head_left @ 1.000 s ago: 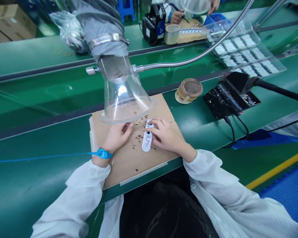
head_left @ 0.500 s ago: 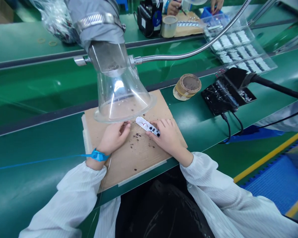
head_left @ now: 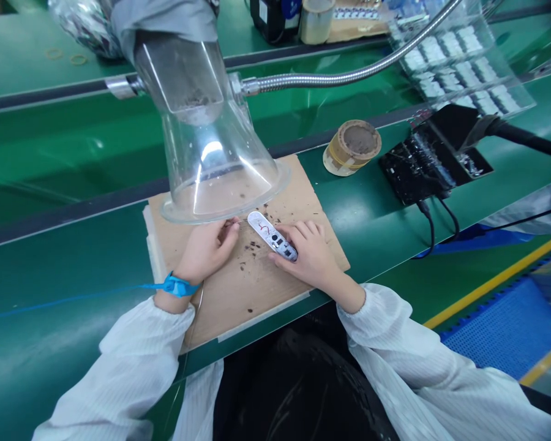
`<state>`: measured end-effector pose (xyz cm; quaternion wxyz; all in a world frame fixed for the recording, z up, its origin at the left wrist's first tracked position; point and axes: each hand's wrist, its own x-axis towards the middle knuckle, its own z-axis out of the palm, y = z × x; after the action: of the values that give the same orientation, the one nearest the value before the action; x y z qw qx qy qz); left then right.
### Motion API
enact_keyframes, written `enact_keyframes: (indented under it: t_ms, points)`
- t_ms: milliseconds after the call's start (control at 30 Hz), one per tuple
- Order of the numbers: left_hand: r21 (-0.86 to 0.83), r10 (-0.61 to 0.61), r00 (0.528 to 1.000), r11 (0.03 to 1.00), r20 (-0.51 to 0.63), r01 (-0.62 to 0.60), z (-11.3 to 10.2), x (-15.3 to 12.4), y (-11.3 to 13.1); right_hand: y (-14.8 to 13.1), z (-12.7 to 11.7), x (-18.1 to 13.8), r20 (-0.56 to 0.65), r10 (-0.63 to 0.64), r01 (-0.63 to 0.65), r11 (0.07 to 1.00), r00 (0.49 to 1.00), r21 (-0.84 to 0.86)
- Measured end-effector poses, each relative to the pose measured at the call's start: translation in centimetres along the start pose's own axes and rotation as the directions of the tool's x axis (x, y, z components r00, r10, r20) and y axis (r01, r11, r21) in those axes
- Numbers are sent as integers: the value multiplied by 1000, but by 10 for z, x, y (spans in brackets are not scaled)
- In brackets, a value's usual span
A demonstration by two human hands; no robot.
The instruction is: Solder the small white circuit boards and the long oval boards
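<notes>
My right hand is closed around the lower end of a long white device with rounded ends, thumb on the near side and fingers on the far side. Its open face shows a circuit board with black parts and red wires. Left of it, my left hand pinches a thin solder wire, whose tip points at the device's upper end; I cannot tell if they touch. More of the wire trails under my left wrist, which wears a blue strap. Both hands rest over a cardboard sheet with dark specks.
A clear fume hood hangs low just beyond my hands, with a metal flexible hose behind. To the right stand a round tape-wrapped pot and a black tool stand with cables. A clear tray of white parts lies farther back.
The camera view has tilted and shifted, so the background sits higher. The device has turned slightly in my right hand, showing more of its board. Both hands keep their grips.
</notes>
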<state>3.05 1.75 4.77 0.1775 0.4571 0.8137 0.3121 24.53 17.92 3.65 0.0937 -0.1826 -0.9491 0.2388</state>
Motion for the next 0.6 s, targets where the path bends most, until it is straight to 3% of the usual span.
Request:
enact_keyframes:
  t_ms: [367,600]
  points:
    - [-9,46,998,999,-49,-46,0,1,-2,4,0,-3,-110,-100,126,955,989,268]
    - [-30,64,997,997,-41,-65,0,0,-1,8,-5,-1,-140,-39,91,917,989,387]
